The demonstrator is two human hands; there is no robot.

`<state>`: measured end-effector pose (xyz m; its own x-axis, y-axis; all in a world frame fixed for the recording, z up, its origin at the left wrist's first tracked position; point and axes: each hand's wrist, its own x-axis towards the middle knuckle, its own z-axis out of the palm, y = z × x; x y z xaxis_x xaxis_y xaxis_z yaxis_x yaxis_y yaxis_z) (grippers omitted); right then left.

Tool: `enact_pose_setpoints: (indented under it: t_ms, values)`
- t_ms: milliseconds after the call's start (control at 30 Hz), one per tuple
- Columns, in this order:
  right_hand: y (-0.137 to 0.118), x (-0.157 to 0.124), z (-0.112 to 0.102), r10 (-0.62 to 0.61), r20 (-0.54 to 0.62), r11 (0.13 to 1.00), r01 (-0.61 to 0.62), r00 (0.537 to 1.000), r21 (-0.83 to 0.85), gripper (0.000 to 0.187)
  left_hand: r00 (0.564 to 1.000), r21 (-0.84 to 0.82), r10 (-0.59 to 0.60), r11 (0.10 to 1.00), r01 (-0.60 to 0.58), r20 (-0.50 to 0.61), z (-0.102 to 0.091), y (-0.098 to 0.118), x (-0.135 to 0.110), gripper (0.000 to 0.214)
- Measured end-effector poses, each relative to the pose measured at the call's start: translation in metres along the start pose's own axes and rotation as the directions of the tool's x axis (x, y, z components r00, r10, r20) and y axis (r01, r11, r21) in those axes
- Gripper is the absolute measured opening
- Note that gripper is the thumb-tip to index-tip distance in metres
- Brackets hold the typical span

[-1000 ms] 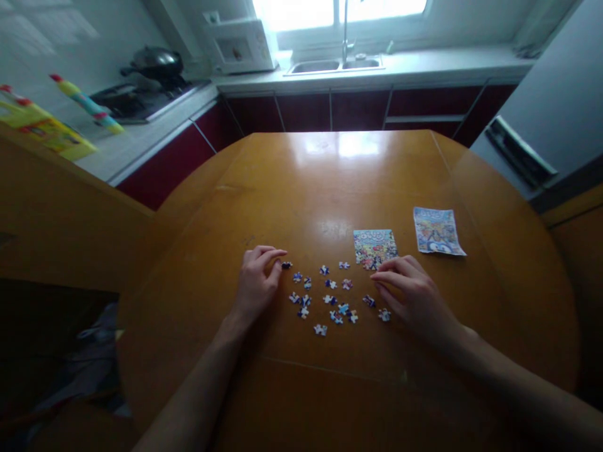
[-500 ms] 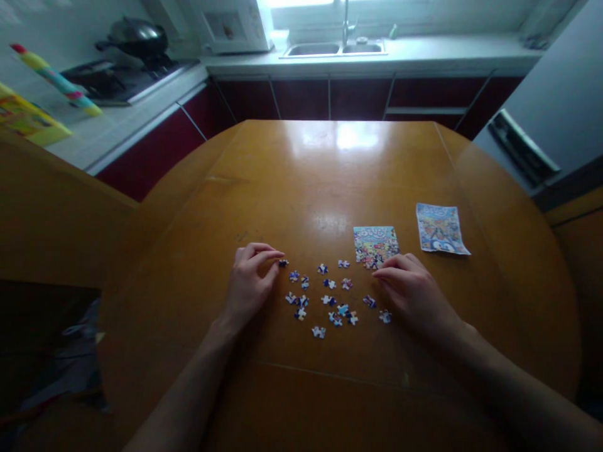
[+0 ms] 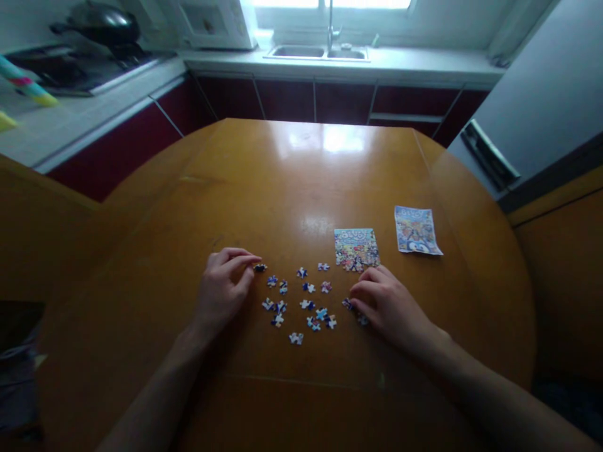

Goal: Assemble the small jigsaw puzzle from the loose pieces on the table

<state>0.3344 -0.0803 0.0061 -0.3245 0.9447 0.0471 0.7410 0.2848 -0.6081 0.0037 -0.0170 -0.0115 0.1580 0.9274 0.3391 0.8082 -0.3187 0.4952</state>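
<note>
"Right hand?"

"My right hand [image 3: 389,304] is below and right of the partly joined, multicoloured jigsaw [image 3: 357,248] with the ragged lower edge. Wrist low, fingers curled, thumb and index drawn to a narrow gap at a small dark-blue and white knobbed piece [image 3: 347,304]. Can't tell whether it's gripped."

"Left?"

"My left hand [image 3: 221,285] is left of the jigsaw and lower, forearm slanting up from below, thumb and index nearly closed at a small, mostly dark knobbed piece [image 3: 260,268]. Pinched or merely touched, can't tell. Other loose blue-and-white cardboard pieces [image 3: 308,287] lie scattered below and left of the jigsaw, all on the glossy brown wooden table [image 3: 273,188]."

"Changes over the half second?"

"Right fingertips were at the jigsaw's lower edge; now lower, by the dark-blue piece. My hand now partly covers a pale knobbed piece [image 3: 362,320] that showed whole. Left hand stays by its dark piece."
</note>
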Motion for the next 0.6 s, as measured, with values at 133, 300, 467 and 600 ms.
enact_pose_setpoints:
  t_ms: [133,300,467,600]
  values:
    - [0.0008,0.0018,-0.0008,0.009,-0.031,1.0,-0.008,0.999,0.01,0.009,1.0,-0.002,0.003,1.0,-0.003,0.014,0.0014,-0.0009,0.0003,0.02]
    - [0.0024,0.0049,-0.0018,-0.004,-0.081,1.0,0.006,0.997,0.026,0.014,1.0,0.009,0.017,1.0,-0.018,0.021,0.0025,-0.0026,-0.0002,0.021]
    - [0.0022,0.0056,-0.0065,0.01,-0.082,1.0,-0.009,0.997,0.017,0.013,0.999,0.009,0.017,1.0,-0.018,0.041,0.0038,-0.006,-0.0009,0.02]
    - [0.0006,-0.0012,-0.0064,0.142,-0.049,0.987,-0.145,0.989,-0.066,0.016,0.999,0.003,0.027,1.0,-0.027,0.028,0.004,-0.0041,-0.0014,0.019]
